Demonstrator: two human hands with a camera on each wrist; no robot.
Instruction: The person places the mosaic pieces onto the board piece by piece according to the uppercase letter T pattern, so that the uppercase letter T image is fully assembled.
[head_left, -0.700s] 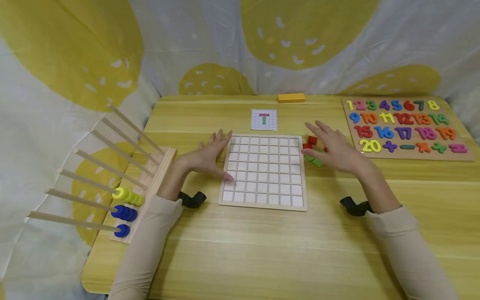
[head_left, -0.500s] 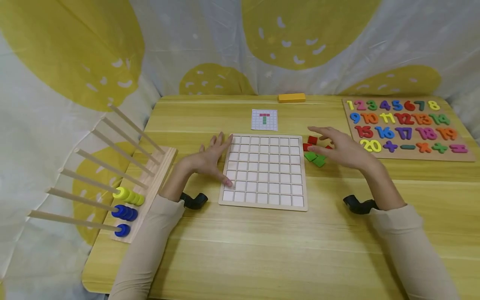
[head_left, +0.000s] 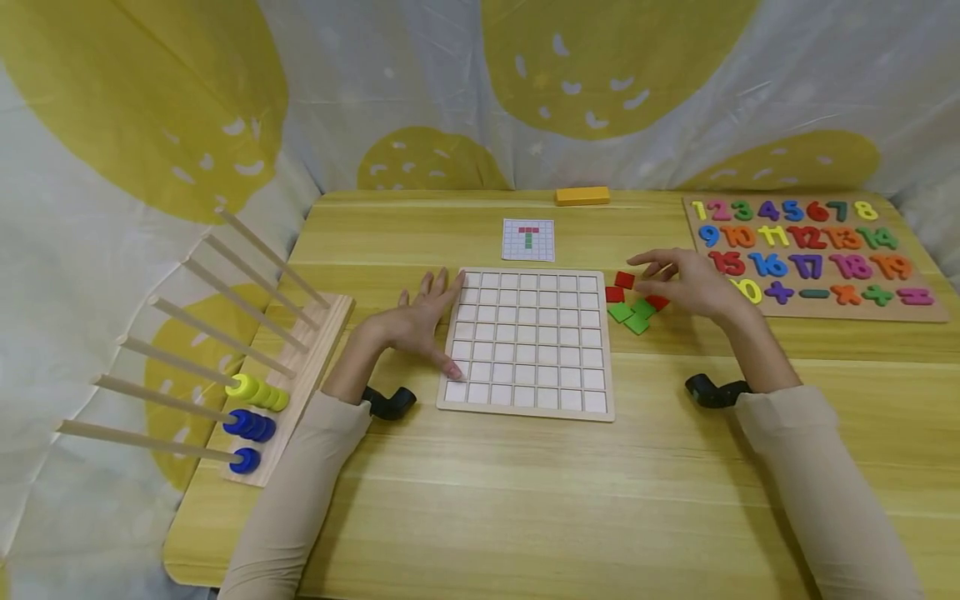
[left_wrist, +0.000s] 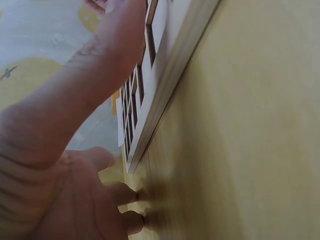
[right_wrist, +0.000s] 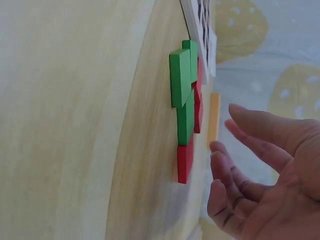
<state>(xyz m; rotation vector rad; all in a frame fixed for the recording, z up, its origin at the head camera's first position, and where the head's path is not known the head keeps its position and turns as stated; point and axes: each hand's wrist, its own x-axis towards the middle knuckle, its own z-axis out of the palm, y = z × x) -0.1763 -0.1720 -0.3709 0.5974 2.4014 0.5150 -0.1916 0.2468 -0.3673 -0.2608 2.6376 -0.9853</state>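
Note:
My left hand point(head_left: 412, 327) spreads its fingers along the left side of a wooden grid board point(head_left: 527, 414), its thumb over the lower-left cells. In the left wrist view the thumb crosses over the board's edge point(left_wrist: 165, 85). Just right of the board lie red tiles point(head_left: 615, 294) and green tiles point(head_left: 637, 323), loosely grouped. My right hand point(head_left: 693, 283) hovers over the right end of this group, fingers loosely bent, and partly covers a red tile point(head_left: 658, 303). In the right wrist view nothing lies between its thumb and fingers, and the green tiles point(right_wrist: 181, 80) overlap.
Behind the board lies a card point(head_left: 528, 240) with a red and green T pattern. An orange block point(head_left: 582, 196) sits at the table's back edge. A number puzzle board point(head_left: 825, 310) occupies the right side, and a rack of pegs point(head_left: 318, 350) with rings stands left.
My right hand has moved rightward over the tiles, its fingers drawing closer together, leaving more of the tiles visible. My left thumb has slid slightly down and left on the board.

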